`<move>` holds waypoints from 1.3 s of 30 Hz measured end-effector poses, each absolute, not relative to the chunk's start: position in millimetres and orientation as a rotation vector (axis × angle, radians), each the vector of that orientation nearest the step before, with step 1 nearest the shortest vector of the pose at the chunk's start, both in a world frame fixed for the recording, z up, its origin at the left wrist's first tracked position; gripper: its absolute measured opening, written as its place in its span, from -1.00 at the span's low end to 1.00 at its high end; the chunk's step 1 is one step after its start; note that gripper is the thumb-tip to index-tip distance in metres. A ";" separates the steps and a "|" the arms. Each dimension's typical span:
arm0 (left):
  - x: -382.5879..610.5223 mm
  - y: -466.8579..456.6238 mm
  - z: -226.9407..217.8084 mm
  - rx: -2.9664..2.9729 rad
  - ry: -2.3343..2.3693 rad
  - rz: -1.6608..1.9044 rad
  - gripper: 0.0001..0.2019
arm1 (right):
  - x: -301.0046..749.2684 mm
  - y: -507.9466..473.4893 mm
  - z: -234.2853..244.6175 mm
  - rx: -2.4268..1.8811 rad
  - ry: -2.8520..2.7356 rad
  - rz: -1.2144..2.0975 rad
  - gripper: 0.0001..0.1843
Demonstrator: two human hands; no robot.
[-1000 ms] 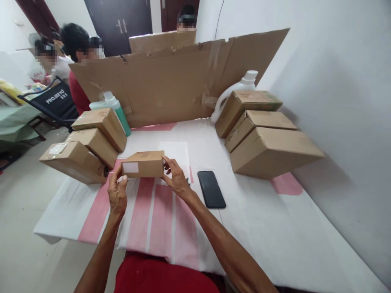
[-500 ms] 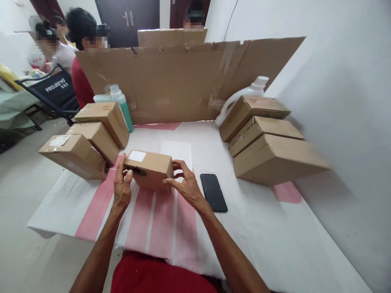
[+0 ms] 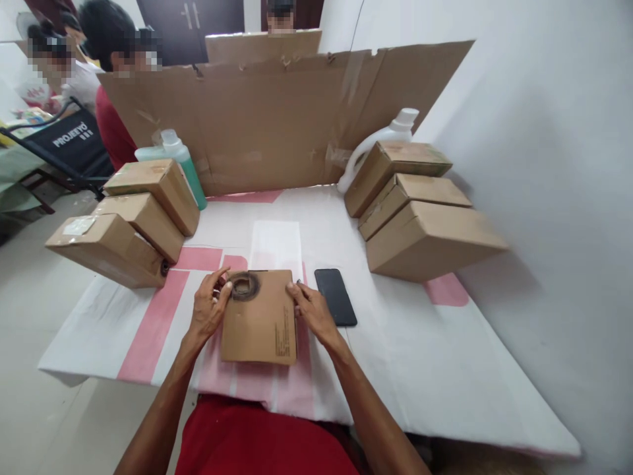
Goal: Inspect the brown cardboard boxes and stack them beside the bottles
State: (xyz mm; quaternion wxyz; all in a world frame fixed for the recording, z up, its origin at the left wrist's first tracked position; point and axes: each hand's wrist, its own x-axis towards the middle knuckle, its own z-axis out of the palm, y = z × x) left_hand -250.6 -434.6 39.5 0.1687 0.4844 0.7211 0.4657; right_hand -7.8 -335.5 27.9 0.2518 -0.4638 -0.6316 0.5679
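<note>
Between my hands is a brown cardboard box (image 3: 262,323), its broad face turned up toward me. Near its upper left corner this face has a round hole with a dark ring; small print runs along the lower right. My left hand (image 3: 210,303) grips the box's upper left edge, thumb by the ring. On the upper right edge my right hand (image 3: 311,307) holds it, with the thumb on the face and the other fingers behind. A black smartphone (image 3: 336,297) lies flat on the table just right of my right hand.
Several cardboard boxes stand in a left row (image 3: 133,254) and a right row (image 3: 425,241). Behind them are a green-liquid bottle (image 3: 190,175) and a white jug (image 3: 363,155). A cardboard panel (image 3: 267,125) crosses the table's far side. Other people sit beyond it.
The box has tipped toward me, so its broad face with the ringed hole now shows instead of the labelled top. Both hands turned with it and came nearer. The view shifted slightly.
</note>
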 end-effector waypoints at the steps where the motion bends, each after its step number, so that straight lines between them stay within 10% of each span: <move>1: -250.4 -437.4 33.6 1.352 2.058 1.302 -0.56 | -8.9 -340.1 22.0 -1.321 -1.764 1.492 -0.34; 12: -235.5 -486.0 -2.3 1.022 1.924 1.206 -0.10 | 11.9 -362.2 19.4 -1.961 -2.193 0.741 -0.65; 19: -213.7 -485.8 -14.1 0.962 1.795 1.277 -0.04 | 20.6 -346.6 13.6 -1.954 -2.312 0.892 -0.93; 29: -189.5 -453.1 -15.7 1.075 1.763 1.296 -0.10 | 43.1 -346.9 69.5 -1.152 -1.233 1.417 -0.71; 39: -165.8 -428.1 -23.8 1.080 1.687 1.277 -0.10 | -21.8 -361.4 19.7 -0.989 -1.244 1.582 -0.68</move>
